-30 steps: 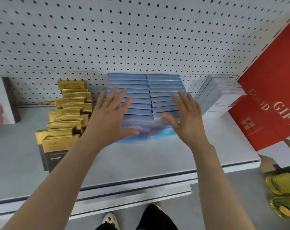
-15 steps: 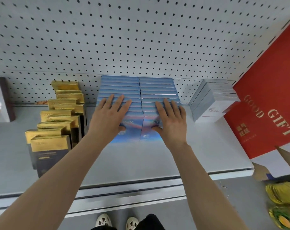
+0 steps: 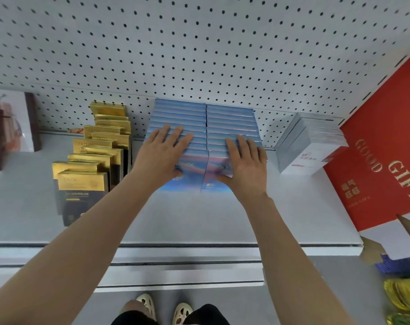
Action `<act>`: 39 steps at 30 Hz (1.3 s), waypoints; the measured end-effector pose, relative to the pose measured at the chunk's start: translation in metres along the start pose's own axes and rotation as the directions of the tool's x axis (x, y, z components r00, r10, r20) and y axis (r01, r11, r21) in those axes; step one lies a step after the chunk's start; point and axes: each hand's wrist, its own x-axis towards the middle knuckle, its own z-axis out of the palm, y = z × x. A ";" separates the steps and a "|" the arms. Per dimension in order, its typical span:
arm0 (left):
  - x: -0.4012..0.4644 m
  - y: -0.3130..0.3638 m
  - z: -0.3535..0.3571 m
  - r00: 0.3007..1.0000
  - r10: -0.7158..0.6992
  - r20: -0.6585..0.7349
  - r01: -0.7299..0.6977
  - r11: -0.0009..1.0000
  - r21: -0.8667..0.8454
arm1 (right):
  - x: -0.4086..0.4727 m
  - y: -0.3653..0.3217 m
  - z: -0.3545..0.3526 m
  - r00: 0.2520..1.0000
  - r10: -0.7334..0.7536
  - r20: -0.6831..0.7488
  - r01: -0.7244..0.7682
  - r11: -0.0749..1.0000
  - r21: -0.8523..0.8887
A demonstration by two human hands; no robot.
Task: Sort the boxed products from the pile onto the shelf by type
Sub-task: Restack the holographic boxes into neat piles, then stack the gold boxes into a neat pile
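Here my left hand [image 3: 163,152] lies flat, fingers spread, on the left row of blue boxes [image 3: 179,123], and my right hand [image 3: 245,163] lies flat on the right row; neither grip pinches anything. The two rows stand side by side, touching, on the shelf [image 3: 199,221] against the pegboard [image 3: 199,48]. Gold boxes [image 3: 98,146] stand just left, silver boxes [image 3: 309,141] to the right.

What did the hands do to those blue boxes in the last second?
Both the left hand and right hand pushed the blue boxes back toward the pegboard, closing the rows up. Fingers stayed flat, gripping nothing. The gold boxes and white boxes stayed put.
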 end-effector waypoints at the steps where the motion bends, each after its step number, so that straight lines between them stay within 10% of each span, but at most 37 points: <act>1: -0.001 0.000 0.000 1.000 -0.003 -0.001 0.003 1.000 -0.003 | -0.001 -0.001 -0.002 1.000 -0.002 0.005 0.002 1.000 0.003; 14: -0.069 -0.049 0.000 0.928 -0.066 -0.366 -0.020 0.974 -0.227 | 0.005 -0.079 -0.064 0.999 0.025 -0.035 -0.011 0.931 0.366; 20: -0.156 -0.138 0.039 0.925 -0.364 -0.112 0.277 0.844 -0.460 | 0.000 -0.231 -0.039 0.975 -0.145 0.168 0.048 0.877 0.478; 27: -0.172 -0.193 0.071 0.961 -0.246 0.128 0.265 0.679 -0.684 | -0.007 -0.303 0.006 0.884 0.010 0.468 -0.185 0.926 0.330; 39: -0.131 -0.208 0.096 0.903 -0.275 -0.331 -0.023 0.737 -0.676 | 0.019 -0.323 0.045 0.993 0.119 -0.012 -0.109 0.940 0.322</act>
